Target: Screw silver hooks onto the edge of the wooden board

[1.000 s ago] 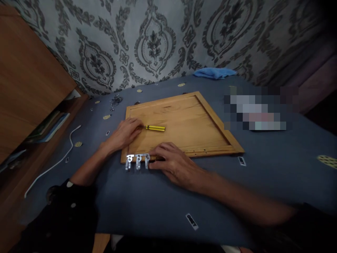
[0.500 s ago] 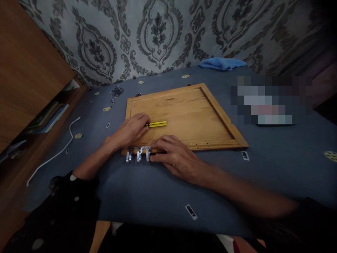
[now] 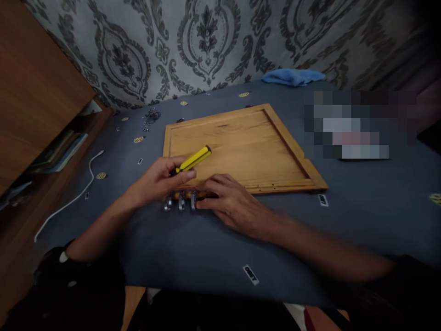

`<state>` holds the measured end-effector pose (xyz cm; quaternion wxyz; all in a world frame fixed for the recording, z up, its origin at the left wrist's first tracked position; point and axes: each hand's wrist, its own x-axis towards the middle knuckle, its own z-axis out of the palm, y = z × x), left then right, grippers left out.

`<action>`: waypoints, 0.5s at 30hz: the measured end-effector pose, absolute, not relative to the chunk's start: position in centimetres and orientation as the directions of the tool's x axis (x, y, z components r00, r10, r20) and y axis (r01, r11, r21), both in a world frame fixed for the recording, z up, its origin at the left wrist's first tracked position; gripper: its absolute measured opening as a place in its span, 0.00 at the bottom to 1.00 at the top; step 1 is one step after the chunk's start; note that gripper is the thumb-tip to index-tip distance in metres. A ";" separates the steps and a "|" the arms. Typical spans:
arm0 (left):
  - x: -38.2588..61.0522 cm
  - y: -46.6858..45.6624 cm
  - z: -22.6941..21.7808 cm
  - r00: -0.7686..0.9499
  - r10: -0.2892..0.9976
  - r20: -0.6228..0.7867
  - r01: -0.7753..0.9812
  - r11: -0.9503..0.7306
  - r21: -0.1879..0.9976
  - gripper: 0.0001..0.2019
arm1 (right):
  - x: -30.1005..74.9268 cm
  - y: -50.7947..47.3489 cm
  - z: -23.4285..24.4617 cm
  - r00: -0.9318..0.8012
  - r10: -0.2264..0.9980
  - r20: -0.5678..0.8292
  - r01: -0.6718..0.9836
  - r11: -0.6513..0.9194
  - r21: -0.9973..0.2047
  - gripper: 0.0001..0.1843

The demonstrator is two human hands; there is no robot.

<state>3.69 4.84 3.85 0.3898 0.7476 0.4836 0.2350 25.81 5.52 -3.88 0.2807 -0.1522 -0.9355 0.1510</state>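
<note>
My left hand [image 3: 160, 180] is closed around a yellow-handled screwdriver [image 3: 193, 159], its handle pointing up and to the right; the shaft is not visible. Below that hand, a metal hook rail [image 3: 181, 201] with three curved silver hooks sits at the front edge of a framed wooden panel [image 3: 234, 151]. My right hand [image 3: 234, 207] is closed over this edge at the rail's right end, with the thumb beside the rightmost hook and the fingers on top. Its fingers hide part of the rail. Small dark holes show along the frame to the right.
A pile of small metal parts [image 3: 151, 117] lies behind the panel on the left. A white cable [image 3: 91, 172] runs along the left side by a wooden shelf [image 3: 86, 122]. The blue cloth [image 3: 292, 77] rests by the patterned wall. At right is a blurred-out patch [image 3: 347, 126].
My left hand has turned and drawn back toward me, and the screwdriver's handle now tilts upward instead of lying nearly level. My right hand stays at the rail's end.
</note>
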 end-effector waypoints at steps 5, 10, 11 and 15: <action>3.1 3.0 3.1 0.447 0.892 -0.067 0.588 -0.237 0.774 0.14 | 25.9 5.5 -4.0 -0.785 0.353 0.510 0.180 0.917 -0.357 0.18; 2.6 2.4 2.5 0.420 0.906 -0.059 0.707 -0.286 0.646 0.20 | 25.8 5.5 -4.0 -0.768 0.343 0.541 0.185 0.927 -0.326 0.16; 2.6 2.3 2.5 0.421 0.905 -0.054 0.724 -0.300 0.622 0.19 | 25.8 5.5 -4.1 -0.760 0.341 0.553 0.185 0.930 -0.318 0.16; 2.7 2.2 2.3 0.421 0.907 -0.033 0.742 -0.323 0.588 0.14 | 25.7 5.5 -4.2 -0.751 0.333 0.570 0.185 0.935 -0.302 0.15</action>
